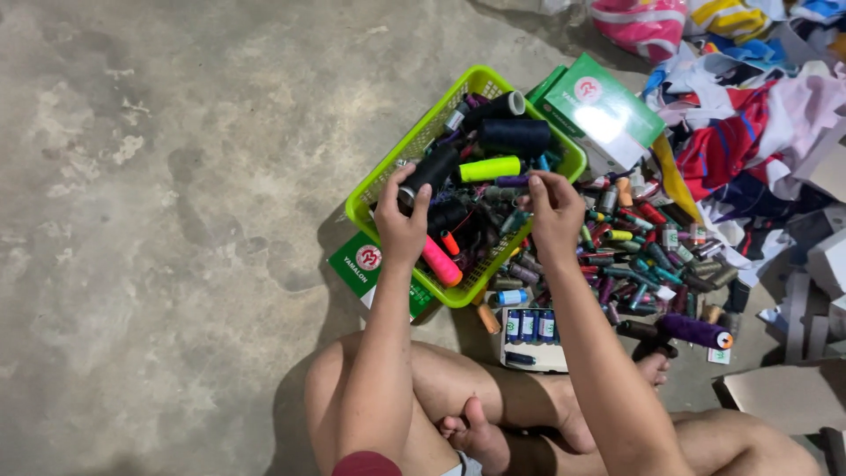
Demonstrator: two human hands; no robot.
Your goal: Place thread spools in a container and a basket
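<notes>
Basket (377, 187), lime green on the floor, carries one black thread cone (429, 171) that we see our left hand (401, 225) gripping near its lower end, while our right hand (553, 210) pinches something too small to identify above one basket rim.

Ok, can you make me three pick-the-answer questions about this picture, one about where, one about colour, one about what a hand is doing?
1. Where does the purple spool lie?
A in the basket
B on the floor
C on a lap

2. What colour is the basket?
A green
B red
C blue

3. The left hand is:
A flat on the floor
B gripping a black spool
C empty in the air

Answers: 1 B, it rests on concrete right of the basket. 2 A, its mesh rim is bright green. 3 B, its fingers wrap the spool's end.
</notes>
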